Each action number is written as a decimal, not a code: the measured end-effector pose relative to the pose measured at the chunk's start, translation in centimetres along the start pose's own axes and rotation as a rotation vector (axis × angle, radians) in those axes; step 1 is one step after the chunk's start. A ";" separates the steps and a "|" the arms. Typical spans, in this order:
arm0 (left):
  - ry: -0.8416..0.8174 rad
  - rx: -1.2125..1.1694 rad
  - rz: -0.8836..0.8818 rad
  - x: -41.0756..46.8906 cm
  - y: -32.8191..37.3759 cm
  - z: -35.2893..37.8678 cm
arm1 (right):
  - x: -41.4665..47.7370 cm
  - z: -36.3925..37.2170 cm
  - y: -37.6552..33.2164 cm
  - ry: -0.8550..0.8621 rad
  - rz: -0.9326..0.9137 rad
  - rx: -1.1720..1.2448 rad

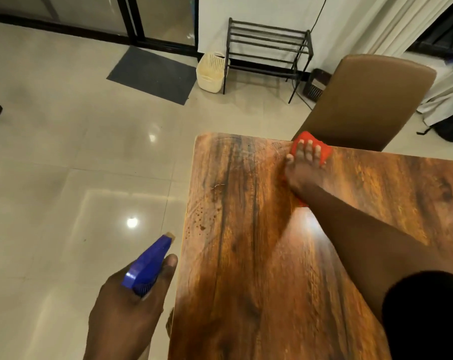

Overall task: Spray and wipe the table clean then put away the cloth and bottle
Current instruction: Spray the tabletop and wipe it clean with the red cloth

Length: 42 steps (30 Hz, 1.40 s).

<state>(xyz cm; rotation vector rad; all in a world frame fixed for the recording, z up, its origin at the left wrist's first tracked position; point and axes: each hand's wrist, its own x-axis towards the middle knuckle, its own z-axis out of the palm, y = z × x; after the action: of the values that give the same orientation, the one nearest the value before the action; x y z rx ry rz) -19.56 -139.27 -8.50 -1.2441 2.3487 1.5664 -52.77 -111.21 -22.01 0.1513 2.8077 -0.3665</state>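
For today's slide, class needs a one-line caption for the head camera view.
Right hand presses an orange cloth on the wooden table; left hand holds a blue spray bottle.

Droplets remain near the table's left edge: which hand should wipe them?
Right hand: it is pressing the cloth flat on the table. Left hand grips the bottle off the edge.

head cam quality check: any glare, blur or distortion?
Head view: ceiling-light glare on the floor tiles and a bright sheen on the table; right hand and red cloth softly motion-blurred; left hand with the spray bottle sharper; wide-angle bending of the table edges.
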 end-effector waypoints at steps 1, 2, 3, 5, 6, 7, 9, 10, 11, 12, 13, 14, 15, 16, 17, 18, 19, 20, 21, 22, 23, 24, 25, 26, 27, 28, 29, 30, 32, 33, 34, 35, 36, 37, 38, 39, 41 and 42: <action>0.004 -0.005 -0.028 -0.1 -0.2 0.0 | 0.5 0.3 -2.3 -0.025 -0.057 -0.008; 0.005 -0.009 -0.059 -0.1 -0.4 0.0 | 0.6 0.7 -4.7 -0.044 -0.128 -0.011; 0.001 -0.004 -0.083 0.0 -0.5 0.0 | 0.5 1.3 -7.0 -0.063 -0.208 -0.021; 0.003 0.013 -0.105 0.2 -0.6 -0.1 | -0.8 2.7 -11.4 -0.103 -0.378 -0.071; 0.011 0.015 -0.100 0.4 -0.5 -0.2 | -2.0 3.6 -13.0 -0.117 -0.463 -0.112; 0.022 0.017 -0.090 0.5 -0.4 -0.3 | -3.5 4.6 -14.3 -0.129 -0.545 -0.154; 0.030 0.017 -0.064 0.6 -0.1 -0.4 | -7.2 6.6 -15.4 -0.157 -0.699 -0.208; 0.028 0.014 -0.051 0.7 0.0 -0.4 | -9.4 7.5 -15.3 -0.174 -0.769 -0.231; 0.028 0.015 -0.038 0.7 0.2 -0.4 | -11.6 8.4 -14.7 -0.193 -0.833 -0.256; 0.033 0.018 -0.029 0.8 0.4 -0.4 | -14.0 9.2 -13.8 -0.211 -0.889 -0.278; 0.039 0.022 -0.023 1.0 0.6 -0.3 | -16.5 10.0 -12.5 -0.223 -0.939 -0.298; 0.045 0.022 -0.015 1.2 0.8 -0.2 | -19.0 10.7 -11.0 -0.220 -0.989 -0.310; 0.052 0.020 -0.011 1.3 0.9 0.0 | -21.5 11.3 -9.1 -0.198 -1.033 -0.311; 0.059 0.018 -0.010 1.5 1.1 0.2 | -24.0 11.9 -6.9 -0.165 -1.061 -0.303; 0.066 0.017 -0.011 1.6 1.2 0.3 | -26.5 12.6 -4.4 -0.129 -1.070 -0.302; 0.071 0.017 -0.013 1.6 1.2 0.3 | -28.8 13.1 -1.6 -0.084 -1.071 -0.328; 0.070 0.015 -0.013 1.6 1.2 0.4 | -30.8 13.5 1.2 -0.032 -1.065 -0.385; 0.065 0.013 -0.016 1.6 1.2 0.4 | -32.4 13.4 3.7 0.000 -1.049 -0.452; 0.057 0.015 -0.021 1.5 1.1 0.4 | -33.3 13.0 6.1 0.018 -1.030 -0.509; 0.047 0.021 -0.027 1.3 1.1 0.4 | -33.7 12.5 8.1 0.041 -1.009 -0.545; 0.034 0.028 -0.034 1.0 1.0 0.4 | -33.7 12.0 9.6 0.051 -0.975 -0.555; 0.020 0.035 -0.047 0.6 0.9 0.3 | -33.2 11.3 10.6 0.027 -0.920 -0.539; 0.008 0.042 -0.062 0.3 0.8 0.2 | -32.3 10.6 11.0 -0.008 -0.850 -0.498; -0.001 0.049 -0.077 0.0 0.6 0.1 | -31.1 9.9 10.9 -0.035 -0.768 -0.435; -0.009 0.053 -0.089 -0.3 0.3 -0.2 | -29.4 9.3 10.3 -0.045 -0.678 -0.363; -0.017 0.053 -0.102 -0.5 0.1 -0.4 | -27.5 8.6 9.4 -0.044 -0.575 -0.300; -0.024 0.052 -0.119 -0.7 -0.1 -0.6 | -25.1 7.8 8.3 -0.036 -0.477 -0.244; -0.028 0.045 -0.141 -0.7 -0.3 -0.8 | -22.3 7.1 6.9 -0.035 -0.406 -0.195; -0.036 0.030 -0.193 -0.9 -0.7 -1.2 | -16.3 5.6 3.3 -0.044 -0.347 -0.131; -0.044 0.030 -0.220 -0.9 -0.9 -1.3 | -13.4 5.2 1.0 -0.035 -0.347 -0.107; -0.049 0.034 -0.239 -1.0 -1.0 -1.3 | -10.7 4.9 -1.4 -0.023 -0.356 -0.095; -0.048 0.043 -0.252 -1.0 -1.1 -1.4 | -8.3 4.8 -4.1 -0.022 -0.371 -0.093; -0.053 0.057 -0.265 -1.0 -1.2 -1.5 | -6.2 4.8 -6.9 -0.038 -0.382 -0.094; -0.068 0.073 -0.277 -1.0 -1.3 -1.6 | -4.6 4.9 -9.8 -0.065 -0.390 -0.088; -0.084 0.085 -0.289 -0.9 -1.3 -1.7 | -3.3 4.9 -12.4 -0.095 -0.400 -0.081; -0.099 0.092 -0.299 -0.8 -1.2 -1.8 | -2.4 5.1 -14.7 -0.122 -0.415 -0.080; -0.112 0.087 -0.293 -0.7 -1.2 -2.2 | -1.5 5.5 -18.0 -0.156 -0.450 -0.097; -0.103 0.076 -0.281 -0.8 -1.3 -2.5 | -1.5 5.8 -18.9 -0.161 -0.474 -0.117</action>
<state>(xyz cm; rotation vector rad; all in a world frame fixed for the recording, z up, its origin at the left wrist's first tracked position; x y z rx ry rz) -17.29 -140.96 -7.90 -1.3697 2.0459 1.4035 -52.41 -131.01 -22.47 -0.5526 2.6690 -0.2983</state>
